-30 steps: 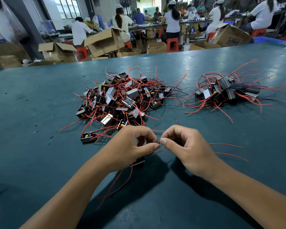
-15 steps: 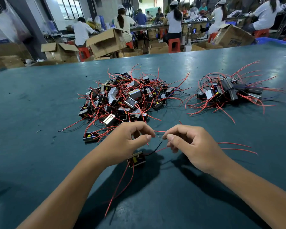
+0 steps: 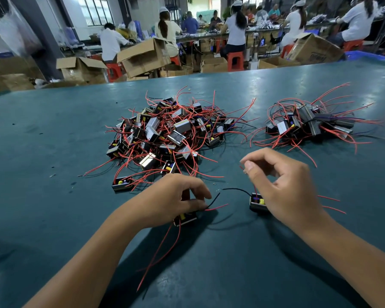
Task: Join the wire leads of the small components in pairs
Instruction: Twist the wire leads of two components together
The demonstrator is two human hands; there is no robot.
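Head view: I am seeing two small components lying on the green table, on the near side of the big pile. My left hand is curling over one component, pinching its black lead. My right hand is pinching a red lead rising from the other component. A smaller pile is sitting right of the big pile.

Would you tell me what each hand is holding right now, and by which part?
The right hand pinches a red lead near its tip. The left hand grips a component's wires near their base.
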